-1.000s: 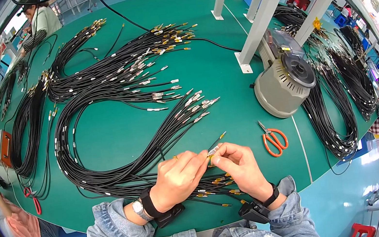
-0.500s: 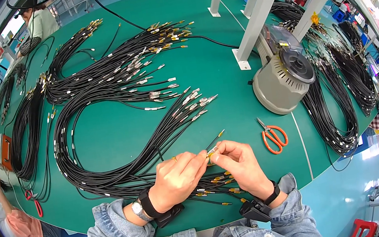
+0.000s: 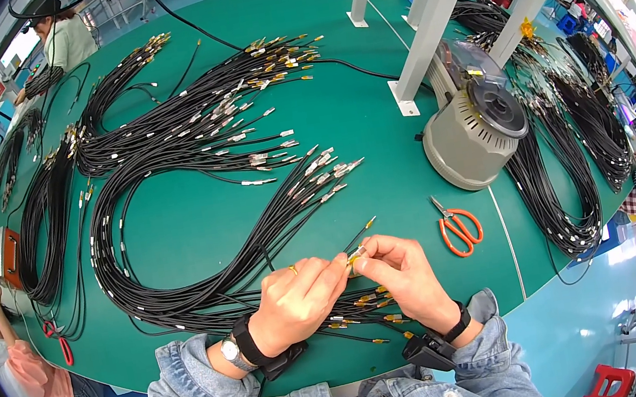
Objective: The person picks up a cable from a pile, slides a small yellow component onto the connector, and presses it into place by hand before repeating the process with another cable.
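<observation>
Near the front edge of the table, my left hand (image 3: pixel 304 295) and my right hand (image 3: pixel 401 272) meet fingertip to fingertip. Both are closed in a pinch on a black cable (image 3: pixel 359 236), whose brass-coloured tip points up and away between them. A small white and yellow piece shows at the fingertips; what exactly it is stays partly hidden. Under and behind my hands runs a large bundle of black cables (image 3: pixel 177 298), curved like a C, with white tags at its far ends. More gold-tipped cable ends (image 3: pixel 362 303) lie below my fingers.
Orange-handled scissors (image 3: pixel 458 225) lie right of my hands, near a round grey machine (image 3: pixel 477 138). Grey metal posts (image 3: pixel 426 42) rise behind it. Further cable bundles (image 3: pixel 556 196) hang over the right side. Red-handled scissors (image 3: pixel 60 344) lie at the left edge. Co-workers sit around the table.
My hands stay nearly in place, still pinching the cable, with only a slight shift of the fingers. The view has moved very slightly.
</observation>
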`<state>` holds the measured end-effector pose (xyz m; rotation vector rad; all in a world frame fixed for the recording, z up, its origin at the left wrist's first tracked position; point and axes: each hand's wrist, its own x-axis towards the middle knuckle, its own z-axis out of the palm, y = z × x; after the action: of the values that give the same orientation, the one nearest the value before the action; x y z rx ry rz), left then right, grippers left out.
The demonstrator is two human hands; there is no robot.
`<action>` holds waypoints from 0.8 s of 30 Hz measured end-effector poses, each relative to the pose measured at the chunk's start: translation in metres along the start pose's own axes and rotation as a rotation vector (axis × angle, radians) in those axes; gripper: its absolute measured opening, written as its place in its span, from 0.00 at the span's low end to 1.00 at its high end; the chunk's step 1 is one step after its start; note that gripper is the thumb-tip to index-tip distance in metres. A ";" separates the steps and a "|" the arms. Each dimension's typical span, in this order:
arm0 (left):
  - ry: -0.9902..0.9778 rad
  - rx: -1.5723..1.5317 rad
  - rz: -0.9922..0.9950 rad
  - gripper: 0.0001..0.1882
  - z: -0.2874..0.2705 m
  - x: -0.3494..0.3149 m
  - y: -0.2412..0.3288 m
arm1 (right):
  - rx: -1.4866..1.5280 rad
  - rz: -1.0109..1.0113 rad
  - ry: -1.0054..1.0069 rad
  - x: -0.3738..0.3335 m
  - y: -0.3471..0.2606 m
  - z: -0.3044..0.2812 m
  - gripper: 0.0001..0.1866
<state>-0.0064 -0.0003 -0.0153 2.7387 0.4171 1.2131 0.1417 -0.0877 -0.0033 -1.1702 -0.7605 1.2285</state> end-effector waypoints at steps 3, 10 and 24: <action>0.000 0.005 0.018 0.16 0.001 -0.001 -0.001 | 0.008 -0.001 0.001 0.000 -0.001 0.000 0.04; 0.012 0.009 0.070 0.17 0.003 -0.003 -0.002 | -0.008 0.015 -0.007 -0.001 -0.002 -0.001 0.04; 0.123 0.032 0.064 0.22 -0.007 0.006 -0.008 | 0.173 0.092 -0.119 0.001 -0.010 -0.006 0.07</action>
<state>-0.0091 0.0094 -0.0085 2.7332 0.3666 1.4073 0.1503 -0.0876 0.0045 -1.0071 -0.6789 1.4216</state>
